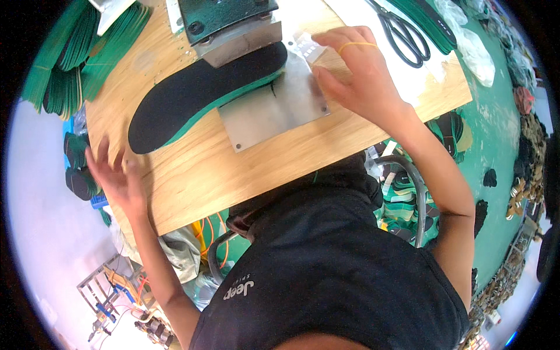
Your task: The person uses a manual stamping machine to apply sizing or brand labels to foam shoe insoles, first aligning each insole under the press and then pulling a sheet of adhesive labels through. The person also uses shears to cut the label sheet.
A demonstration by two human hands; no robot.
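Observation:
A black insole point(192, 93) with a green edge lies slantwise across the wooden table and a bare metal plate point(274, 114). Its upper right part reaches beneath the metal block point(242, 44) of a dark green press. My left hand point(119, 181), slightly blurred, is at the table's left edge beside the insole's rounded end, fingers spread and holding nothing. On the right, my right hand point(361, 76) hovers by the plate, thumb and fingers apart. A yellow rubber band point(357, 44) loops round a finger. Near its fingertips is a small white printed label strip point(309, 48).
Bundled green and black insoles point(70, 64) stand at the far left. Black-handled scissors point(402, 38) rest on white sheeting at the right, near another insole stack point(423, 20). Clear plastic bags point(475, 55) hang by the right edge. A curved metal chair frame point(417, 192) is below.

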